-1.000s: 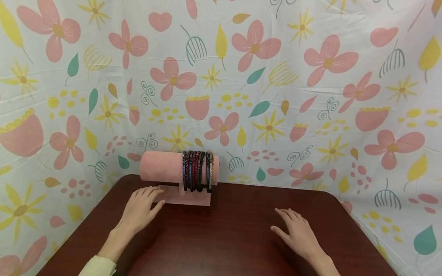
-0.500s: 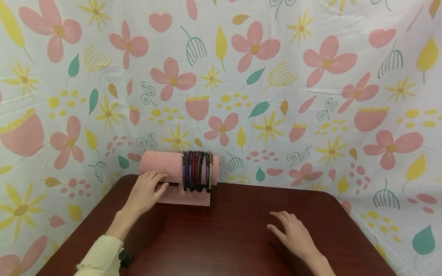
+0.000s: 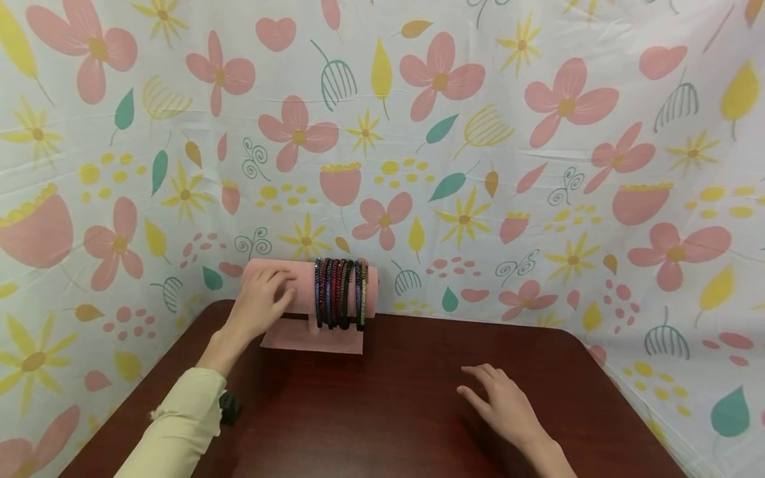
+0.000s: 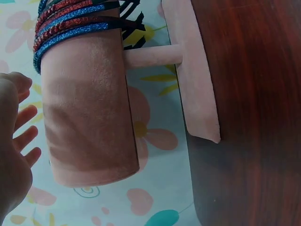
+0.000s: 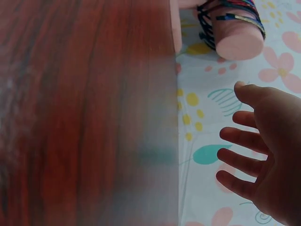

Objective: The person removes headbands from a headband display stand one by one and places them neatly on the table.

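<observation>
A pink, velvety roll-shaped holder stands at the back left of the table on a flat base. Several glittery bands, seemingly headbands, circle its right part in red, blue, black and gold. Their dark ends stick out below the roll in the left wrist view. My left hand is at the bare left part of the roll, fingers loosely bent. The left wrist view shows a gap between those fingers and the roll. Over the table to the right hovers my right hand, fingers spread and holding nothing.
The dark red-brown table reaches back to a white curtain printed with flowers and leaves. The holder stands near the back edge, close to the curtain. A black strap shows at my left wrist.
My left hand has risen from beside the holder's base to the front of the roll's left part. My right hand has drifted slightly left. The holder and bands stay put.
</observation>
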Demonstrator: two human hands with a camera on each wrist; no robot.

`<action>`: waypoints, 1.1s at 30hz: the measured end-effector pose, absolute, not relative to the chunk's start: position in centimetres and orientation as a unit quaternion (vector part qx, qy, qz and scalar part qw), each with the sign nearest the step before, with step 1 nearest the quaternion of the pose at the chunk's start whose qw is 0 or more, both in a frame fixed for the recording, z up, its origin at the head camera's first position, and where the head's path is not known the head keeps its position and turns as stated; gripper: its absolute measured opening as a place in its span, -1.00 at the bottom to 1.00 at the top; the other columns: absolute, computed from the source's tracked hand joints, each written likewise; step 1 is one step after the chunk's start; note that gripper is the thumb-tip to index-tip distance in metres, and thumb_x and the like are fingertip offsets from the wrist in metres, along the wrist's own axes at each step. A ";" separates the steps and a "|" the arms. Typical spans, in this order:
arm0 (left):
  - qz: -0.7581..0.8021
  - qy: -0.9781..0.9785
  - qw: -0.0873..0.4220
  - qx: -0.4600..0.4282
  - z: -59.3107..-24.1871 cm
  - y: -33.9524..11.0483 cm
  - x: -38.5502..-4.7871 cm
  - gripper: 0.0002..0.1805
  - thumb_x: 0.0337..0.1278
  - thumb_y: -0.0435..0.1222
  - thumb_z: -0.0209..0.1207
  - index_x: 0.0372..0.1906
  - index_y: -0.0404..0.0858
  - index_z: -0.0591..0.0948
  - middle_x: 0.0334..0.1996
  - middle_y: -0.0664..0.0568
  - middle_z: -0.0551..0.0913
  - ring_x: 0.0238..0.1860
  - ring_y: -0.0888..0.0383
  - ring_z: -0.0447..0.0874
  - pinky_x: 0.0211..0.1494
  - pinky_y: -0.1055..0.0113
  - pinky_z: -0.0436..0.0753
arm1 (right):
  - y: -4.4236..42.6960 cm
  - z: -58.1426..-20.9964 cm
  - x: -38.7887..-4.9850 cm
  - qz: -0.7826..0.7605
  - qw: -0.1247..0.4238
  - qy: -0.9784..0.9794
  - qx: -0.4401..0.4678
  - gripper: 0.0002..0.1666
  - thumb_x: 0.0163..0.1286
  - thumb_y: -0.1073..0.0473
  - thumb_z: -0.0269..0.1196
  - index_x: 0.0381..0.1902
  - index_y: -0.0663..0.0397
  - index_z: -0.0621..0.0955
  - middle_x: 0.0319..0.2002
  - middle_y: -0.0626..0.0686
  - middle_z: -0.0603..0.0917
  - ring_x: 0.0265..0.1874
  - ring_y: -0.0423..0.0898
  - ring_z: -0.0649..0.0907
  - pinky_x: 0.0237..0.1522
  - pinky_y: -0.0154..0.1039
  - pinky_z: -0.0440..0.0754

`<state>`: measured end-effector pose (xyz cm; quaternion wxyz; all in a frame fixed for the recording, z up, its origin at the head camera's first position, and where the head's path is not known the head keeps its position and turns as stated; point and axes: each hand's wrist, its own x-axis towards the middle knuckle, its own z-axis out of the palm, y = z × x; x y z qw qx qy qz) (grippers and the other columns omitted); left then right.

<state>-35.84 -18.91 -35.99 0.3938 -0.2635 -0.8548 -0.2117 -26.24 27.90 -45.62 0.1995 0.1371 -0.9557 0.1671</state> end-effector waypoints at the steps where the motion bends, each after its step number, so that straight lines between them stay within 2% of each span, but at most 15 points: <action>1: -0.209 -0.856 0.393 -0.263 -35.8 -18.8 -36.0 -0.76 0.22 -0.34 0.25 -0.04 -0.33 0.69 0.03 -0.19 0.64 0.12 -0.14 0.54 0.27 -0.02 0.43 | 27.9 -45.6 -26.2 0.167 0.200 -0.956 0.137 -0.54 0.32 -0.13 0.32 0.11 -0.12 0.66 -0.03 -0.06 0.69 -0.09 -0.11 0.62 -0.14 -0.03 0.62; 10: -0.172 -0.888 0.368 -0.213 -34.4 -17.8 -38.3 -0.65 0.31 -0.18 0.19 0.10 -0.26 0.64 0.08 -0.17 0.64 0.17 -0.17 0.55 0.28 -0.10 0.42 | 27.8 -45.8 -25.8 0.173 0.200 -0.955 0.132 -0.56 0.32 -0.13 0.32 0.10 -0.13 0.66 -0.03 -0.08 0.69 -0.07 -0.11 0.64 -0.14 -0.03 0.63; 18: -0.172 -0.927 0.291 -0.162 -33.7 -18.0 -39.7 -0.49 0.46 -0.04 0.00 0.33 -0.23 0.47 0.27 -0.18 0.50 0.35 -0.18 0.38 0.42 -0.14 0.29 | 27.7 -46.2 -25.5 0.176 0.206 -0.953 0.132 -0.56 0.32 -0.14 0.33 0.09 -0.14 0.67 -0.04 -0.13 0.68 -0.07 -0.13 0.65 -0.14 -0.03 0.64; 29: -0.146 -0.943 0.274 -0.122 -34.5 -18.9 -40.3 -0.50 0.52 -0.01 -0.14 0.29 -0.20 0.52 0.28 -0.16 0.53 0.35 -0.18 0.40 0.44 -0.14 0.23 | 27.2 -45.6 -25.9 0.181 0.209 -0.951 0.140 -0.58 0.33 -0.17 0.30 0.08 -0.18 0.66 -0.05 -0.12 0.69 -0.03 -0.11 0.66 -0.10 -0.02 0.65; 33: -0.141 -0.939 0.292 -0.112 -35.3 -18.5 -41.0 -0.50 0.54 0.01 -0.18 0.21 -0.18 0.58 0.23 -0.14 0.57 0.32 -0.14 0.42 0.45 -0.09 0.19 | 27.1 -45.2 -26.1 0.190 0.208 -0.949 0.141 -0.58 0.33 -0.16 0.31 0.07 -0.16 0.67 -0.06 -0.12 0.69 -0.05 -0.12 0.67 -0.14 -0.04 0.65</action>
